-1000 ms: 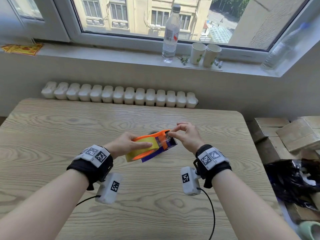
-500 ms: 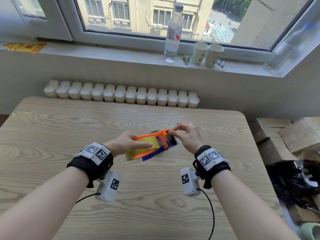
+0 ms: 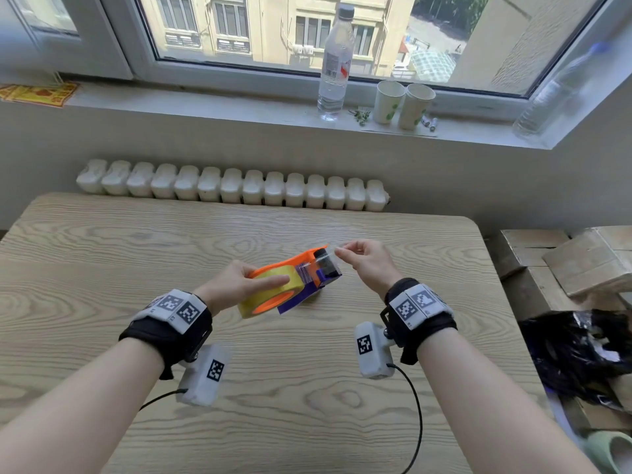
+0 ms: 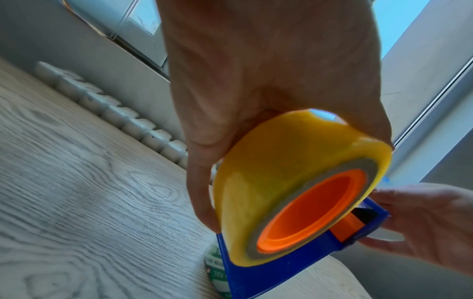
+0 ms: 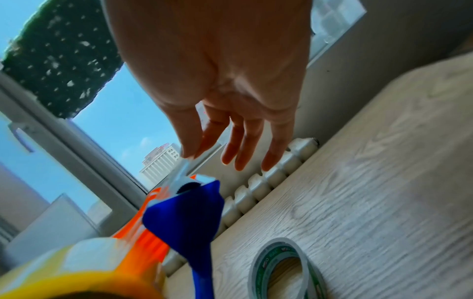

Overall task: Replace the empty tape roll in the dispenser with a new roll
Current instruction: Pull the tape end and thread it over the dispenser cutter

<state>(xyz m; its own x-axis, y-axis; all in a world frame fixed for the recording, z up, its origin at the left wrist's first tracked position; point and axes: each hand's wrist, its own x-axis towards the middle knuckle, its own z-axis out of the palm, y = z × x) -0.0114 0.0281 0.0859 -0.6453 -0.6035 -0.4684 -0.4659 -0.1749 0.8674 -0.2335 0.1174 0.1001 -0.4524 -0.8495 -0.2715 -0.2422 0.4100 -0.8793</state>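
- On the wooden table, largest item: bare grain for the most part, with both forearms raised above it near the middle.
- Tape dispenser, orange and blue: held clear of the tabletop, tilted, cutter end toward the right hand. In the left wrist view its orange hub fills the core of the roll.
- New roll, yellow: already seated on the hub. Judged: the loading step is done.
- Left hand: wrapped over the roll, forefinger laid along its yellow face, thumb underneath, steadying roll and dispenser together.
- Right hand: thumb and forefinger pinched on the free tape end just beyond the cutter; the other fingers hang loose and apart.
- Empty roll, a cardboard core with green print: lying flat on the table beneath the dispenser, out of it. Judged: removal is done.
- Tape end, clear strip: runs from the roll across the dispenser's front to the pinch. Judged: what is left is to draw it over the blade, tear or settle it, and set the dispenser down.
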